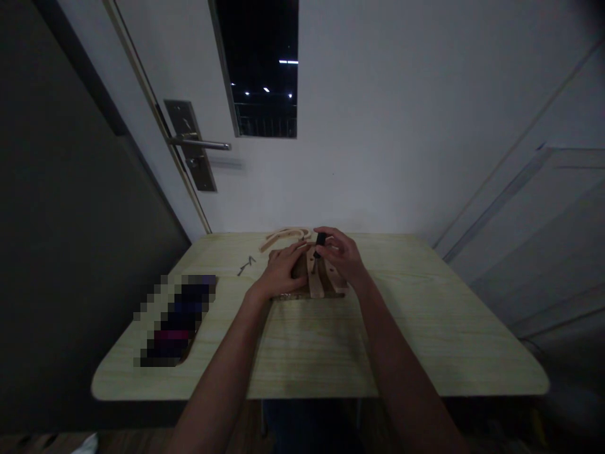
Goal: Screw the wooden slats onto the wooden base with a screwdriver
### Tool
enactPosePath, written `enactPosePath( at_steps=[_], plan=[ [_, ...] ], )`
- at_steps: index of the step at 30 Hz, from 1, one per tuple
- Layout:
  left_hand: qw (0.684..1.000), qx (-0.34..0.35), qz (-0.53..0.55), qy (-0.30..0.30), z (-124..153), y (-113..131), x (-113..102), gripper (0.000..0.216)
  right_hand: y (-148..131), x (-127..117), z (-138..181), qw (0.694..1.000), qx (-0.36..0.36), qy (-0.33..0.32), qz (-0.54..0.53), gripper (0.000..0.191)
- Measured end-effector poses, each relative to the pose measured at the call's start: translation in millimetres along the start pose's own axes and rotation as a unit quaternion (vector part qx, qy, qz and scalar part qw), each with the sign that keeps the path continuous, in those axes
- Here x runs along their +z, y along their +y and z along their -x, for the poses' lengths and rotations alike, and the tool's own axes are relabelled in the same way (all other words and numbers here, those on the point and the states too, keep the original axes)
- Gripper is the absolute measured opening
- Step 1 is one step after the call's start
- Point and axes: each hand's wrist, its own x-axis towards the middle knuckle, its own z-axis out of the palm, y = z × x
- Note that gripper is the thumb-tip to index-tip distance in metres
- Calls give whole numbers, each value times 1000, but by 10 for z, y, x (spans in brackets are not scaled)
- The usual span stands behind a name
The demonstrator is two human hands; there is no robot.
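Observation:
My right hand is closed around the black handle of a screwdriver. Its shaft points down at a pale wooden strip, which has a dark hole or screw head in it. The strip lies over a brown board with a rough-looking front edge. Spread over the left part of the board, my left hand lies with its fingers stretched forward and its thumb apart. A second wooden strip sits partly under my right hand. Both hands hide much of the pieces.
Curved pale wooden pieces lie behind my left hand. Several screws are on the light wood table to the left. A blurred-out dark object, perhaps a phone, rests near the left edge. Behind stands a white door with a handle.

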Motion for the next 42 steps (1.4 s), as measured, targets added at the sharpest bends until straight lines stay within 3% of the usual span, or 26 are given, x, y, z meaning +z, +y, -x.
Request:
enactPosePath(
  at_steps=[4, 9, 14, 22, 30, 42],
  plan=[
    [1000, 2, 14, 6, 2, 2, -6, 80, 0, -25, -3, 998, 17, -41, -44, 47],
    [1000, 2, 5, -3, -7, -5, -4, 80, 42, -19, 6, 999, 30, -12, -35, 52],
    [1000, 0, 3, -4, -5, 4, -2, 78, 31, -2, 8, 1000, 22, 19, 4, 46],
    [1000, -4, 13, 3, 0, 17, -13, 78, 10, -10, -1, 999, 7, -28, -41, 45],
    [1000, -4, 7, 1, -12, -4, 4, 81, 67, 26, 16, 1000, 19, 14, -4, 49],
    [1000, 7, 12, 13, -7, -8, 2, 80, 36, 31, 4, 999, 20, -21, -45, 43]
  ],
)
